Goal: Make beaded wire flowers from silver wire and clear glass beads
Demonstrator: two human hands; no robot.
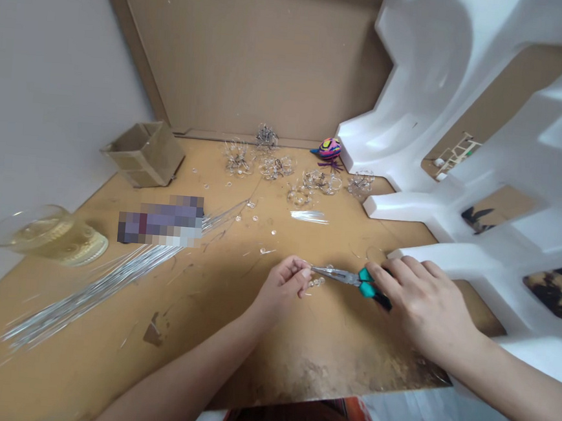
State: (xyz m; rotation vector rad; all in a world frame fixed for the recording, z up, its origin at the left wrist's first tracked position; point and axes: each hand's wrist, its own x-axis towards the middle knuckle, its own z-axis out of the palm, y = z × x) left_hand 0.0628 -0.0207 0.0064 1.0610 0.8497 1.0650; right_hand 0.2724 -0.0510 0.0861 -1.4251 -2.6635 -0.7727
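Note:
My right hand [420, 302] is closed around the handles of needle-nose pliers [344, 277] with teal and black grips. The pliers' jaws point left and meet the fingertips of my left hand [287, 282]. That left hand is pinched at the jaw tips; what lies between its fingers is too small to make out. Just below the jaws, a few clear beads [317, 283] lie on the table. Beyond my hands is a short bundle of cut silver wires [310, 216]. Several wire-and-bead pieces [278, 167] are spread along the far side of the table.
Long silver wires [94, 290] lie across the left of the tabletop [194, 320], by a tilted-looking glass of yellowish liquid [55, 238] and a cardboard box [144, 154]. A colourful ball-like item [329, 149] sits at the back. A white moulded structure [412, 149] borders the right.

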